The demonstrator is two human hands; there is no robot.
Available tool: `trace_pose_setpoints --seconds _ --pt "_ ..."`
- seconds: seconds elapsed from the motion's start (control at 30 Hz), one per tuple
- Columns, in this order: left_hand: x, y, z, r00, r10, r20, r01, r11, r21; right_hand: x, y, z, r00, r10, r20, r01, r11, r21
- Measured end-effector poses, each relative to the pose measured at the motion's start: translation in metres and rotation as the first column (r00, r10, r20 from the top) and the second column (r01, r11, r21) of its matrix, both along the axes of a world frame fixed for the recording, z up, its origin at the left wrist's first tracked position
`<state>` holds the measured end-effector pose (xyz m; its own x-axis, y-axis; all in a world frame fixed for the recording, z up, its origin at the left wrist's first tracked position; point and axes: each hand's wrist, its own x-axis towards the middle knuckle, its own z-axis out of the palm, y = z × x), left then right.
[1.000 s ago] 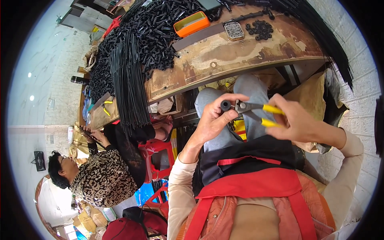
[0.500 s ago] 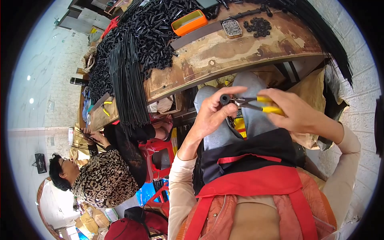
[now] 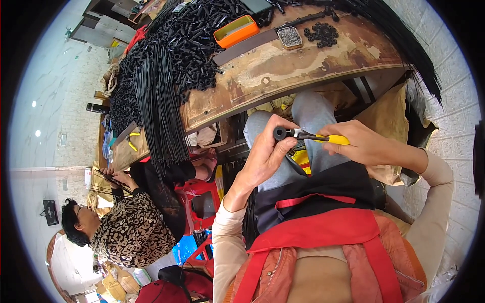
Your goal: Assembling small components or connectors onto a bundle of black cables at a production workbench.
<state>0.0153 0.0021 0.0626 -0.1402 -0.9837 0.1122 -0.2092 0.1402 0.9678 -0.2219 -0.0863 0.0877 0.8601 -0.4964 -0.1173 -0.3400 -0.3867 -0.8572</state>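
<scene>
Above my lap, my left hand point(image 3: 262, 154) is closed on a short black tubular part point(image 3: 279, 133), its round hollow end facing up. My right hand point(image 3: 361, 144) grips a pair of pliers point(image 3: 336, 139) with yellow handles and dark jaws. The jaws point left and meet the side of the tubular part, beside my left thumb. A small shiny metal piece shows where they meet; its exact form is too small to tell. Most of the tubular part's length is hidden behind my left fingers.
Ahead is a worn wooden workbench point(image 3: 252, 76) with a heap of black tubular parts point(image 3: 189, 38), a bundle of thin black rods point(image 3: 156, 101) over its edge, an orange box point(image 3: 235, 32), a dish of small metal bits point(image 3: 289, 37) and black rings point(image 3: 322, 34). Another person point(image 3: 131, 222) works at left.
My left index finger, stretched out before, has curled in. The pliers have turned edge-on, their handles now lined up, and their jaws have shifted slightly left against the tubular part.
</scene>
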Motion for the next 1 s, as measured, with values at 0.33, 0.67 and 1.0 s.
trace_pose_setpoints --seconds 0.33,0.67,1.0 --pt "0.001 0.001 -0.003 1.000 0.003 0.025 -0.003 1.000 -0.022 0.002 0.004 0.014 0.976 -0.018 -0.215 0.076 0.961 0.266" --pt "0.026 -0.036 -0.019 0.896 0.261 -0.360 -0.319 0.941 -0.111 0.032 -0.137 -0.049 0.977 -0.135 0.165 0.213 0.616 -0.758" --pt "0.025 -0.057 -0.034 0.895 0.267 -0.357 -0.272 0.962 0.038 0.111 -0.255 -0.081 0.972 -0.225 -0.063 0.038 0.419 -0.907"
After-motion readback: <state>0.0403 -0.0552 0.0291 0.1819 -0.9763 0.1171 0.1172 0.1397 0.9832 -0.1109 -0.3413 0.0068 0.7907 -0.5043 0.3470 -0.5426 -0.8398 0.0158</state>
